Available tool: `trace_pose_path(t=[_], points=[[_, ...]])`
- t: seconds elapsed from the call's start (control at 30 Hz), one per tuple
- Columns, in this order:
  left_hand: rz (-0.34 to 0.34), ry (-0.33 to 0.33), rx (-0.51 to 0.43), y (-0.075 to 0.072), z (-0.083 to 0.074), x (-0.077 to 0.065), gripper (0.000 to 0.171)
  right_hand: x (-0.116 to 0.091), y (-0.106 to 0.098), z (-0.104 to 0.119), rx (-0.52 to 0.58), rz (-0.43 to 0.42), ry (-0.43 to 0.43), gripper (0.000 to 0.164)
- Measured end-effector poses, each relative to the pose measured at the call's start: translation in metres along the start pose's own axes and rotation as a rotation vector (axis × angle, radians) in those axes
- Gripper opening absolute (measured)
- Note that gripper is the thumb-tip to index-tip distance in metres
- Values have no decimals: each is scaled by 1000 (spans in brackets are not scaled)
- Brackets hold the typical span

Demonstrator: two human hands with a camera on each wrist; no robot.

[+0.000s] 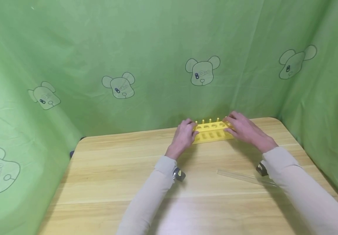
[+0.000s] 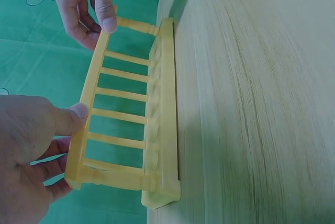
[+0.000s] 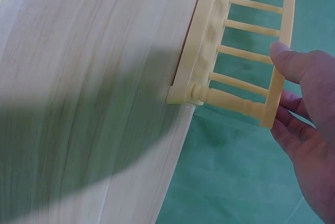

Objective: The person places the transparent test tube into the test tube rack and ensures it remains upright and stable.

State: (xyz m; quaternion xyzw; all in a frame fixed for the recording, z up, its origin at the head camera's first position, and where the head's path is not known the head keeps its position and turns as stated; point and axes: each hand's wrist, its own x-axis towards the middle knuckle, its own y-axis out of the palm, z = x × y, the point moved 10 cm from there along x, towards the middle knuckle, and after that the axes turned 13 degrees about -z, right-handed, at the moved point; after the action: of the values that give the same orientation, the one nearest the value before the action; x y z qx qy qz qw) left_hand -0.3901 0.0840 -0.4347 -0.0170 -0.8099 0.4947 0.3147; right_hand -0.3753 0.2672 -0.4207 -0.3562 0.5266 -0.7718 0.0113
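A yellow test tube rack (image 1: pixel 213 126) stands near the back edge of the table, with a row of round holes in its upper plate and short pegs along its far side. My left hand (image 1: pixel 183 133) grips the left end of the upper plate, thumb on the near side and fingers behind. At the other end my right hand (image 1: pixel 243 128) holds the same plate in a like way. The left wrist view shows the rack (image 2: pixel 167 114) with its base on the tabletop. In the right wrist view, the right thumb (image 3: pixel 288 59) presses the plate's edge.
A clear glass tube (image 1: pixel 242 176) lies on the wooden table (image 1: pixel 113 169), nearer than the rack and partly behind the right forearm. A green curtain (image 1: pixel 157 49) with bear-head prints hangs behind the table and at both sides.
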Motion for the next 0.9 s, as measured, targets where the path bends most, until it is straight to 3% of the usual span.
trace_pose_path(t=[0.9], points=[[9,16,-11,-21,15,-19,39,5,7,30,9,53,20,44]])
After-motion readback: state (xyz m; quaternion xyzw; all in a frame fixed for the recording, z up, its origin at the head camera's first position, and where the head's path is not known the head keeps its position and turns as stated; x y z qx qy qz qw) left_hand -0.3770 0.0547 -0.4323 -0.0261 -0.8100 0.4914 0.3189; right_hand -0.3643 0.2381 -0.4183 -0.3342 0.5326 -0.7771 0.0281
